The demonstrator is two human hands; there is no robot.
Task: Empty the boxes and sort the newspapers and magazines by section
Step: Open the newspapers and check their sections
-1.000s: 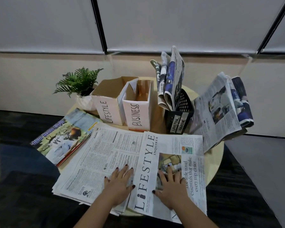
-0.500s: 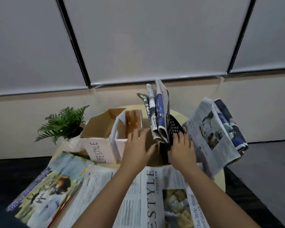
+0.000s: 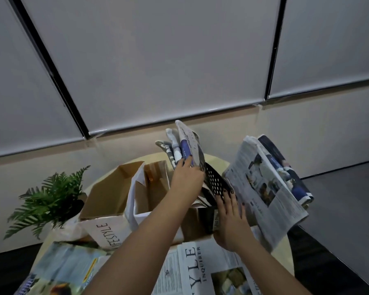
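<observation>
My left hand (image 3: 186,177) has its grip on the upright papers (image 3: 184,145) standing in the black bin (image 3: 215,184), fingers curled over their edges. My right hand (image 3: 229,211) lies flat and open against the bin's side, steadying it and gripping nothing.

The papers are loose, folded and of uneven height. If I lift with a grip on only the front ones, the rest may fan out and spill, or drag the bin up with them. The bin is light and sits just beside a slumped newspaper (image 3: 266,188) that already overhangs the surface's right edge. A tug could nudge that one off onto the floor.

The round, pale surface (image 3: 213,160) is crowded: the LIFESTYLE box (image 3: 107,209) and the box (image 3: 151,188) beside it stand open at the back, a fern (image 3: 49,199) at the left, a Lifestyle section (image 3: 200,267) and a magazine (image 3: 66,265) lying flat in front. Behind are grey roller blinds (image 3: 158,60) and a dark floor.
</observation>
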